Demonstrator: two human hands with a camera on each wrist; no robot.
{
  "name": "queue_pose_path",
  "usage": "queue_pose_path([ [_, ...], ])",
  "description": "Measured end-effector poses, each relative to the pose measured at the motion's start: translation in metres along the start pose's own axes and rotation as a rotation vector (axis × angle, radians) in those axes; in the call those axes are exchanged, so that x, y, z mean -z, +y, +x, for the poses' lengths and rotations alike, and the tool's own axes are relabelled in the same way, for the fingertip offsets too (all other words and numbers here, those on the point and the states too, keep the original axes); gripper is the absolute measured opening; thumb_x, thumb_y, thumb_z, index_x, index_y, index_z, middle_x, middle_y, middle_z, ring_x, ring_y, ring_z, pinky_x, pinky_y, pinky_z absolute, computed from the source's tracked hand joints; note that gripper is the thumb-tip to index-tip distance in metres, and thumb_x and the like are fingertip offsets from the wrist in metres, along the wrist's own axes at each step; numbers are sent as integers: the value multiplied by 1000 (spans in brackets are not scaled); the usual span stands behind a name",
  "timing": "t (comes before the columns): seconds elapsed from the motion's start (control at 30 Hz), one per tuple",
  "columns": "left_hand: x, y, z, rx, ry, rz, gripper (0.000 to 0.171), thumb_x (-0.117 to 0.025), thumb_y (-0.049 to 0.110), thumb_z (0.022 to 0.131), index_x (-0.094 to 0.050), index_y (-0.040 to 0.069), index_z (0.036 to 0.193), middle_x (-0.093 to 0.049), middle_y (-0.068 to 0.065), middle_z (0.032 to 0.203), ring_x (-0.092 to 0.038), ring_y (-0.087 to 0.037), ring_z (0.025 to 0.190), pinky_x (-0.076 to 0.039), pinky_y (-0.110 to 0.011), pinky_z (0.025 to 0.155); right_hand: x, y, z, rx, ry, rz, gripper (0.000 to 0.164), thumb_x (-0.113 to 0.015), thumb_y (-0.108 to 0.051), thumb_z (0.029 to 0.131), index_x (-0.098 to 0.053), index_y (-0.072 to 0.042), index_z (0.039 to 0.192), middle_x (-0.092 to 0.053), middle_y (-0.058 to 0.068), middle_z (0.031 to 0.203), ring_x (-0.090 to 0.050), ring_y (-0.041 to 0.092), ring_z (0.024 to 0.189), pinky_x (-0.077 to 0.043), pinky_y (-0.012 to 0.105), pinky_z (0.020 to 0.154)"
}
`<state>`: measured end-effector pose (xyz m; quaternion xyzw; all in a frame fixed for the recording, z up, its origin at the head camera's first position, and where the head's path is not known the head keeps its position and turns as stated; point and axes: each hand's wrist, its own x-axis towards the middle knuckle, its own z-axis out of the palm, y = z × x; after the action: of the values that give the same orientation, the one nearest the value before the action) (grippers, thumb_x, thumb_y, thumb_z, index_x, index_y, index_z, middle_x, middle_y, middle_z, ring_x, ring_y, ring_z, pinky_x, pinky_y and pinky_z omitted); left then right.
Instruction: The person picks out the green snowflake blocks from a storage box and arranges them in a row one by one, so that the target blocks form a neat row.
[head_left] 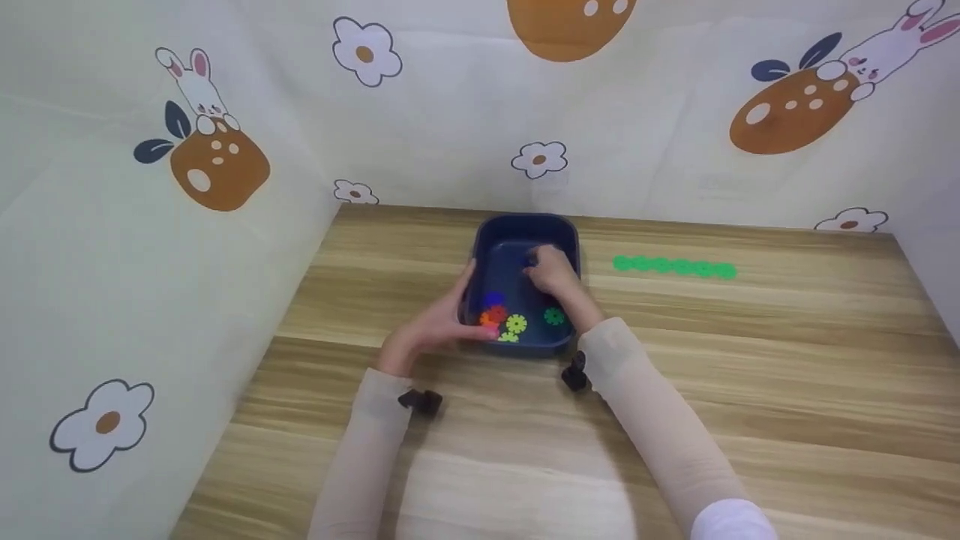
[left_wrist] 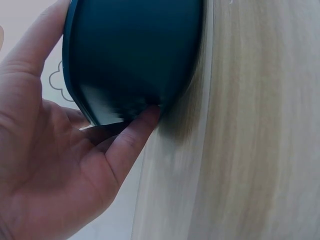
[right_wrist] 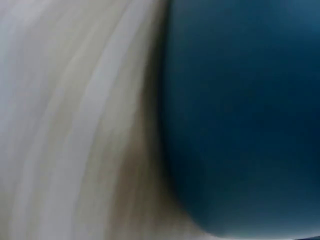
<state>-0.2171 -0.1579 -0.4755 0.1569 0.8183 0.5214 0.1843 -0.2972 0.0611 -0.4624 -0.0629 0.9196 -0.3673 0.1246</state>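
A dark blue plastic bin [head_left: 525,349] stands on the table, holding several flower-shaped plastic discs: yellow [head_left: 516,324], red [head_left: 497,313], green [head_left: 553,316], blue [head_left: 493,300], orange and pink. My left hand [head_left: 442,319] grips its near left corner, thumb over the near rim and fingers along the left side; the left wrist view shows this left hand [left_wrist: 65,150] against the bin wall [left_wrist: 135,55]. Inside the bin, toward the far right, my right hand [head_left: 553,271] has bent fingers. Something dark shows at its fingertips, too small to make out. The right wrist view shows only the blurred bin wall [right_wrist: 240,120].
To the right of the bin, a straight row of joined green discs [head_left: 675,266] lies on the wood-grain table [head_left: 787,360]. A patterned cloth [head_left: 450,127] hangs behind the table and along its sides.
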Motion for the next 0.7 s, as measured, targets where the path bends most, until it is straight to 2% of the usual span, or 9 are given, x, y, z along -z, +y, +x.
queue_pose_path([
  [0.23, 2, 0, 0, -6, -12, -5, 125, -86, 28, 78, 9, 31, 160, 0, -1, 170, -20, -24, 152, -17, -49, 126, -4, -2, 2, 1, 27, -93, 32, -66, -2, 90, -68, 1, 122, -65, 19, 130, -56, 32, 127, -45, 43, 111],
  [0.47, 2, 0, -1, 23, -3, 1, 124, -85, 27, 79, 8, 34, 160, -1, -1, 170, -22, -23, 151, -17, -50, 126, -8, 0, 3, 56, 31, -158, 21, -71, -1, 85, -74, -3, 106, -70, 16, 115, -59, 32, 113, -49, 44, 103],
  [0.7, 1, 0, 0, 29, -3, 3, 123, -84, 27, 79, 8, 36, 160, 0, 1, 170, -22, -21, 151, -17, -49, 126, -8, 1, 3, 56, 26, -150, 29, -73, -3, 83, -71, -1, 112, -68, 18, 115, -58, 33, 112, -49, 45, 102],
])
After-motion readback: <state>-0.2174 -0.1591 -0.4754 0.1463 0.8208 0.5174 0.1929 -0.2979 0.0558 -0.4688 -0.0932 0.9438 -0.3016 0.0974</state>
